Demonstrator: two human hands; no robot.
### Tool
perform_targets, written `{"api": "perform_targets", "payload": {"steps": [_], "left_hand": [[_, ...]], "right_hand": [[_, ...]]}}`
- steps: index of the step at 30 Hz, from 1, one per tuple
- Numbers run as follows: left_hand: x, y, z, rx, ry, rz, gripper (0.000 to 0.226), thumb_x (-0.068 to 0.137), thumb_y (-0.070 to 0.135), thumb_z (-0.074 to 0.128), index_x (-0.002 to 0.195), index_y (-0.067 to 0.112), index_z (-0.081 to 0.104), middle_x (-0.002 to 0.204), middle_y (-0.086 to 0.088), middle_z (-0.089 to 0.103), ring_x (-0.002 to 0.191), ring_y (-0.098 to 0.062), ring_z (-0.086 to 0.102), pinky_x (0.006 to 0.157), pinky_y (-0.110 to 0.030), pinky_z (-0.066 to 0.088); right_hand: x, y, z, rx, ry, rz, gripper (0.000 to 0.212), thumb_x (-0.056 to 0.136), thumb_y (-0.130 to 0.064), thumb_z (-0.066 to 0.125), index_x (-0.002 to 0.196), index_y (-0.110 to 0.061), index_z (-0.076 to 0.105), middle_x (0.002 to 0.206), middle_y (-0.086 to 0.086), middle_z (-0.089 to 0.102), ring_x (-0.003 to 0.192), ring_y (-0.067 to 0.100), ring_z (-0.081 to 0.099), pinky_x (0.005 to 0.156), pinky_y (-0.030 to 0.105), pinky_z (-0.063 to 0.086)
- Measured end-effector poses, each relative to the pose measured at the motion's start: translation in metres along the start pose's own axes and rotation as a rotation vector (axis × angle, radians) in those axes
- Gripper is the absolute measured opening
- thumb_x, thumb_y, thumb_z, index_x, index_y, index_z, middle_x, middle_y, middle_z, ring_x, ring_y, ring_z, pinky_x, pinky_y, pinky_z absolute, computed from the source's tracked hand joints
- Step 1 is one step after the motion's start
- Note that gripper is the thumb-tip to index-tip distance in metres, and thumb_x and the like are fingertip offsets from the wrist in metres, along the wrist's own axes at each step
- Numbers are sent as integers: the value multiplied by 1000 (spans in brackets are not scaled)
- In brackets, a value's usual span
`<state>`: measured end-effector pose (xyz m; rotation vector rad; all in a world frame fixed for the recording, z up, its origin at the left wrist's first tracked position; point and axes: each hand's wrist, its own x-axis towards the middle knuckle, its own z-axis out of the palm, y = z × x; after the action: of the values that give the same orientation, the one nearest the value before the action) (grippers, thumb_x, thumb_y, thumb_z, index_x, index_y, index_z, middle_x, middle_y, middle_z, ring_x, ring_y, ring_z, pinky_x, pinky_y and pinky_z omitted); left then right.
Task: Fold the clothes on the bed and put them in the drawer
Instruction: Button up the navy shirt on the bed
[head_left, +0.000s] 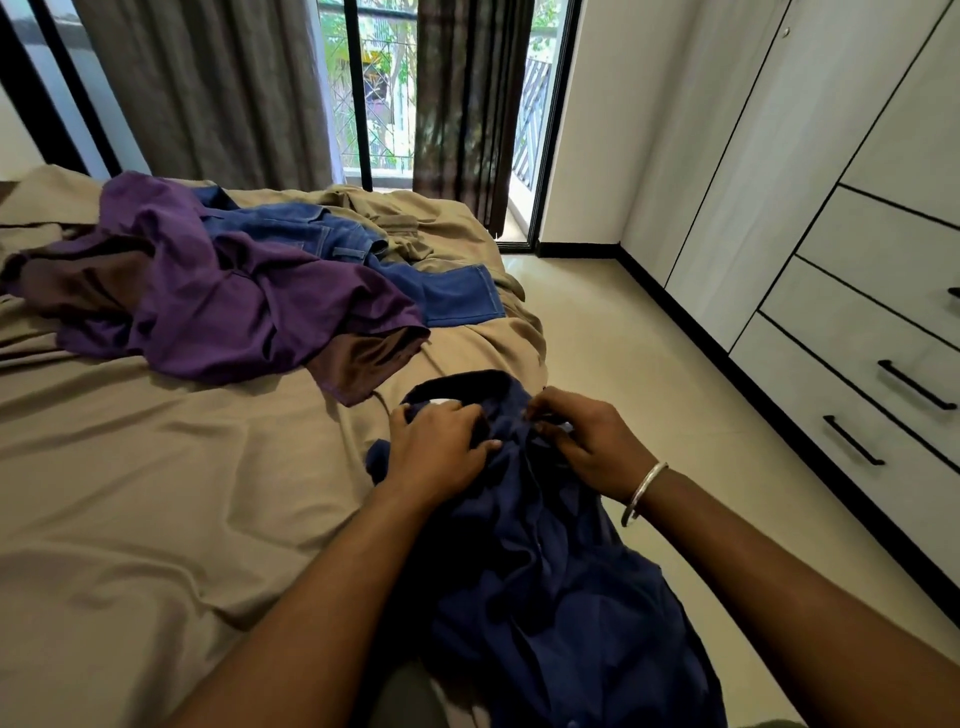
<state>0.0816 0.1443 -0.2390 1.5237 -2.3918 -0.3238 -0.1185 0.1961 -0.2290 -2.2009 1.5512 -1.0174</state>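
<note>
Task barely begun. Left hand and right hand both grip the navy shirt, lower centre, unfolded. Purple garment and jeans lie heaped upper left; drawers shut, right.

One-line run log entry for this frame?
stage: folding not begun | left hand: grips navy shirt | right hand: pinches its placket | drawers: closed

A single wide-angle view looks from the person's head, forward and down along both forearms. It sits close over the near corner of the bed, with the window far ahead and the drawers along the right edge. Straight lines bend toward the frame's edges.
</note>
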Motion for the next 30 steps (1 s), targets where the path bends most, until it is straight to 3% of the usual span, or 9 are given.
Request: {"api": "perform_targets", "payload": {"steps": [5,7,10,14,17,20,23,26,30], "left_hand": [[1,-11,-2,-335,150,-109,15,88,49,66,96,38,70,98,18,59,106,-8,55,88,-36,24],[1,-13,-5,-375,182,-151,13,90,48,64,99,39,70,99,18,61,107,-10,56,86,-34,23],[2,-19,-5,-441,235,-163,11,92,44,63,99,38,68,105,13,72,105,-14,63,94,-38,37],[4,-24,-3,-554,272,-126,12,94,35,62,98,31,72,97,6,75,97,-21,67,92,-45,47],[3,-28,-1,-662,232,-136,22,92,43,55,95,29,71,93,8,74,94,-18,67,90,-44,49],[4,-30,2,-758,189,-125,33,86,56,46,84,30,67,82,11,70,86,-16,65,86,-48,50],[4,-29,4,-797,162,-89,37,84,65,42,79,35,62,71,11,64,76,-13,62,83,-51,50],[5,-28,5,-825,147,-85,40,80,71,41,81,37,63,75,11,67,82,-11,65,85,-51,49],[4,-26,4,-850,150,-105,47,78,71,44,81,31,68,79,13,71,83,-10,67,86,-50,51]], "right_hand": [[21,-5,-2,9,13,-10,32,76,9,59,101,-10,67,94,-3,71,88,6,67,79,29,57],[31,-7,-1,-2,-19,-45,32,79,5,58,103,-11,71,100,-2,73,95,7,68,85,30,57],[46,-14,0,-49,-119,-107,26,88,-1,60,107,-12,74,106,1,73,98,13,68,88,36,56],[63,-26,-3,-229,-294,-211,27,93,-18,57,114,-26,72,106,-5,65,90,15,62,73,43,54],[69,-33,-2,-263,-292,-238,23,90,-17,66,112,-22,67,97,-2,67,80,10,59,70,41,54],[69,-32,1,-169,-187,-204,15,83,-16,75,93,-13,64,82,0,68,74,18,65,69,44,55],[66,-28,3,-68,-169,-186,13,83,-4,75,93,-11,76,89,0,74,82,10,70,77,33,58],[63,-28,2,-58,-175,-231,19,85,-1,70,99,-12,78,97,0,75,90,6,69,82,22,56],[60,-27,0,-92,-246,-263,20,91,-9,67,105,-19,77,102,-4,68,93,9,64,78,31,55]]}}
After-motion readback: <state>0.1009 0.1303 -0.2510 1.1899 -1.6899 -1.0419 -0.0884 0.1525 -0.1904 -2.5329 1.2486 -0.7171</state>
